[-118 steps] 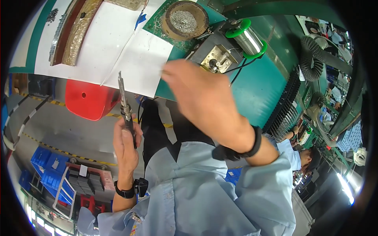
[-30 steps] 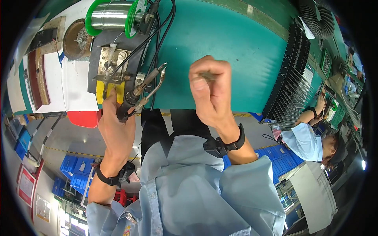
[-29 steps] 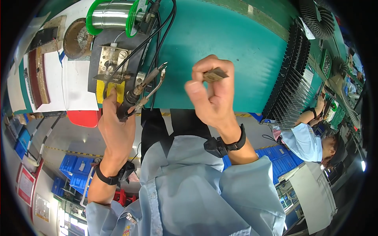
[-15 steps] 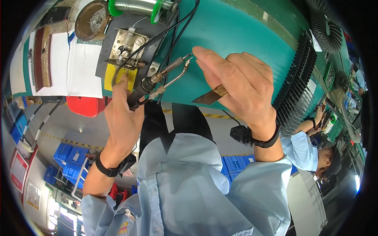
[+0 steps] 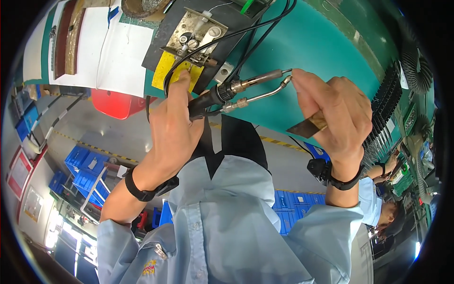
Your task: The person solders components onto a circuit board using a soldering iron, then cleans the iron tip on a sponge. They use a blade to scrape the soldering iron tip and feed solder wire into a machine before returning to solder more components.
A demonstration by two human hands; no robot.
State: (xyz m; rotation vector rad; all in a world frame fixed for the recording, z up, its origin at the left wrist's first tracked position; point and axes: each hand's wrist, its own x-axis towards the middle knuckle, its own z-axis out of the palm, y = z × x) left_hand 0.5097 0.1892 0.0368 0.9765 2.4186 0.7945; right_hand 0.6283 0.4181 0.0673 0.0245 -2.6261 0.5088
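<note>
My left hand is wrapped round the black handle of a soldering iron, which slants up to the right. A thin metal solder-feed tube runs beside the iron's barrel and bends toward its tip. My right hand is closed, thumb and forefinger pinched right by the iron's tip. Whatever lies between those fingertips is too small to make out. Tucked in the same hand, a flat dark blade with a tan wrapped part sticks out to the left below the fingers.
A metal solder-feeder mechanism stands by a yellow sponge at upper left, with black cables crossing the green mat. Rows of thin pins line the right side. A red stool is below the bench; a co-worker sits far right.
The whole view has shifted, so bench and hands sit further right. The soldering iron lies flatter than before, its tip still at my right fingertips. Both hands keep their holds.
</note>
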